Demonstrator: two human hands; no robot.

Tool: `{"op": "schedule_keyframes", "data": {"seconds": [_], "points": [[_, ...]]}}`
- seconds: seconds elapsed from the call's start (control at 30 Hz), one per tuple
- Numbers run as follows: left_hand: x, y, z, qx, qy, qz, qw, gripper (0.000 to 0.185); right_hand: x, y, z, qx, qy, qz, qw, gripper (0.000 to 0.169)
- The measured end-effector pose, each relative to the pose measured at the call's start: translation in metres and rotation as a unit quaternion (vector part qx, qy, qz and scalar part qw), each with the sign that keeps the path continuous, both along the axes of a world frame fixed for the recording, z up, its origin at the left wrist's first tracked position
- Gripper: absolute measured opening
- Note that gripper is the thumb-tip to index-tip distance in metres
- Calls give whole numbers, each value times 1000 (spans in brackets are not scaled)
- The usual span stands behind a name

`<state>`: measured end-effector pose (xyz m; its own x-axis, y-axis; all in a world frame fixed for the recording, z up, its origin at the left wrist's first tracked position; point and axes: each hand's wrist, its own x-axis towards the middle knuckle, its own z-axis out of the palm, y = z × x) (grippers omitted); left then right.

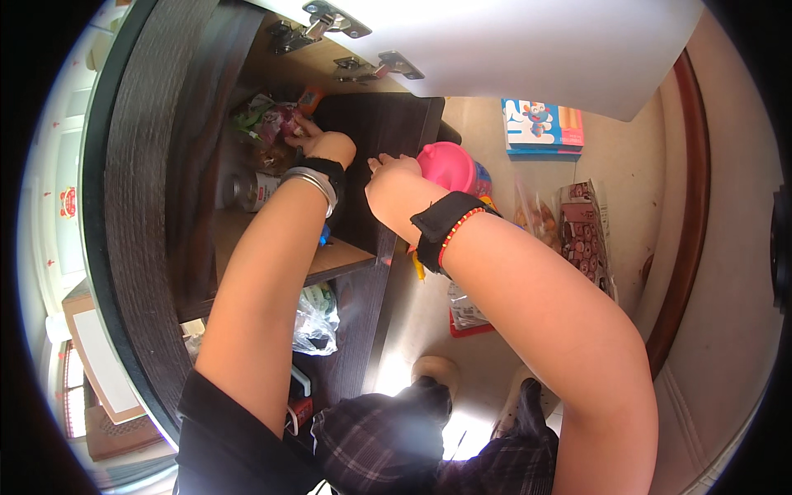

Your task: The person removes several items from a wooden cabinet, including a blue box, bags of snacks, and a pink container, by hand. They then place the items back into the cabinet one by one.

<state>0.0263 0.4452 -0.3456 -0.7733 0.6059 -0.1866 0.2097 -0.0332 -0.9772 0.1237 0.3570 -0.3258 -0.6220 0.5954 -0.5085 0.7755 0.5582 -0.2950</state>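
Inside a dark wood cabinet, my left hand (318,141) reaches to a crinkled purple and green package (278,122) on the upper shelf; its fingers touch the package, but their grip is partly hidden. My right hand (396,176) rests with spread fingers at the edge of the cabinet's dark side panel (405,117), beside a round pink plastic lid (448,167). A glass jar with a light label (250,190) lies on the shelf below the package. An orange item (310,99) sits behind my left fingers.
Overhead spans the white cabinet door (526,49) with metal hinges (337,20). A blue and white box (541,129), a patterned pouch (585,232) and a clear bag of snacks (537,216) lie on the floor. A plastic bag (315,322) sits on the lower shelf.
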Motion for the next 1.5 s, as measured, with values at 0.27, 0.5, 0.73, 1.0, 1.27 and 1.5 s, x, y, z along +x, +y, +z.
{"op": "schedule_keyframes", "data": {"seconds": [0.27, 0.5, 0.73, 1.0, 1.27, 1.5], "points": [[6, -13, 30, 592, -339, -159, 713, 43, -7, -1, 0, -9, 35, -9, 999, 54], [-59, -44, 33, -83, -144, -206, 964, 31, -16, -2, -5, -3, 27, -29, 999, 65], [-72, -33, 30, -112, -168, -171, 964, 30, -7, 0, -10, 6, 76, -44, 996, 76], [-111, 15, -28, -113, -133, 0, 985, 34, -9, 1, -8, -21, 91, -66, 993, 66], [-85, -12, 4, 235, -272, -160, 919, 23, -8, 3, -7, -24, 91, -63, 994, 52], [-127, 3, 9, -152, -147, -320, 924, 25, -19, -3, -33, 43, 160, -28, 986, 41]]}}
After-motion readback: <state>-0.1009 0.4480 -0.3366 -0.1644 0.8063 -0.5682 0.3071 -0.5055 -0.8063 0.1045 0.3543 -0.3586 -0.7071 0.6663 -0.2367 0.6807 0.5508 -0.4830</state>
